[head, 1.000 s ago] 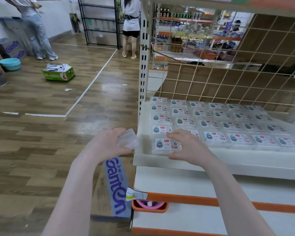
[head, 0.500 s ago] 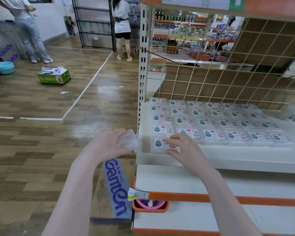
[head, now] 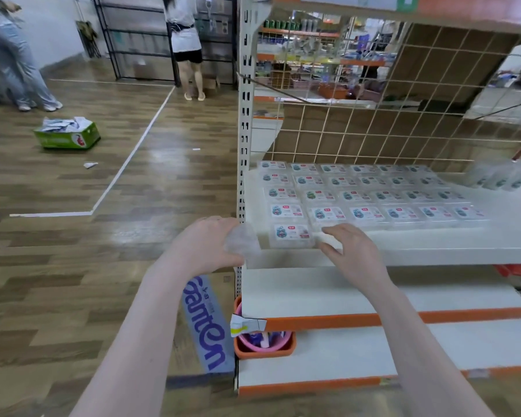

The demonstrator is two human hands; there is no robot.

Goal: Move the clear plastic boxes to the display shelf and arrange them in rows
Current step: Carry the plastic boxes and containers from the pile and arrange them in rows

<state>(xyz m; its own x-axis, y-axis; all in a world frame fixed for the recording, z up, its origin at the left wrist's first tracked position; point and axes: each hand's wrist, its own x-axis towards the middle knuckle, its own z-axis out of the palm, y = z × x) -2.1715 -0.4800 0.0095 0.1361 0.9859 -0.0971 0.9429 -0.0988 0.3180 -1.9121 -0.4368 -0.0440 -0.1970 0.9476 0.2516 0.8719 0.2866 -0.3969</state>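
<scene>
Fingers of the left hand (head: pixel 206 246) are curled round a clear box (head: pixel 242 242), which is held just off the left front corner of the shelf (head: pixel 433 251), beside the upright post (head: pixel 243 115). The right hand (head: pixel 354 254) is seen with fingers spread and relaxed, nothing gripped; its fingertips (head: pixel 328 229) lie at the right edge of the front box (head: pixel 291 235), though contact cannot be told. That box stands alone at the shelf's front left, and behind it the rows of boxes (head: pixel 370 194) are laid flat, labels up, back to the wire grid (head: pixel 403 115). A few more boxes (head: pixel 497 177) are blurred at the far right of the shelf. Below, lower shelves with orange edges (head: pixel 373 320) are seen, with a pink basin (head: pixel 262 341) tucked under one. A carton (head: pixel 206 323) is stood on the wood floor (head: pixel 57 266) beside the post. Farther off, a green carton (head: pixel 68 135) and two standing people are seen.
</scene>
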